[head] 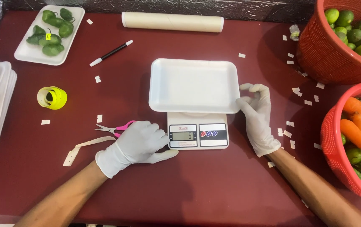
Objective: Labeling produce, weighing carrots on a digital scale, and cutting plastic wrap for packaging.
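Both gloved hands rest low: left hand [136, 143] flat, fingers spread; right hand [257, 115] upright, thumb and forefinger pinched

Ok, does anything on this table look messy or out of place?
Yes: small white paper scraps lie scattered across the dark red table, thickest between the kitchen scale and the red baskets. Nothing looks spilled or damaged.

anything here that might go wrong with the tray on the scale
1. The empty white foam tray is wider than the small scale and overhangs it; the right hand at its right edge could tip or slide it off.
2. The left hand rests against the scale's left side by the display, so pressure there might disturb the reading.
3. The pink-handled scissors lie just behind the left hand and could be bumped.
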